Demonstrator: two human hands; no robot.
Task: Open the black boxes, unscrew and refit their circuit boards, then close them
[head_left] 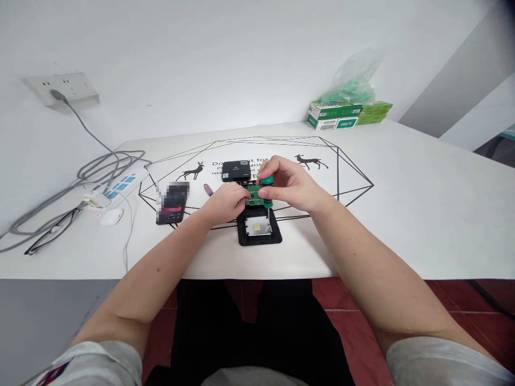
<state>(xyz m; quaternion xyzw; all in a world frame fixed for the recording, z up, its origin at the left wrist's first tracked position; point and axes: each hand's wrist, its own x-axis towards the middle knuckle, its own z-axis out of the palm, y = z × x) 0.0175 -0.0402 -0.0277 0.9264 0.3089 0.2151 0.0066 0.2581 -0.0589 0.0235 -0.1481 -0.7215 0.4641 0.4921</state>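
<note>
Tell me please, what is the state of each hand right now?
Left hand: partly curled, at the green circuit board; whether it grips cannot be told.
Right hand: closed, holding the green-handled screwdriver.

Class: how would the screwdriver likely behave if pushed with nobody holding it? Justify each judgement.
Near upright on a slim shaft, the screwdriver would probably tip. It should stay stiff: the shaft looks straight and metallic.

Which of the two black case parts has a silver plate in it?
The near part, under the screwdriver: the silver plate lies within its rim. The far part, beyond the green board, shows a black face with pale labels.
</note>
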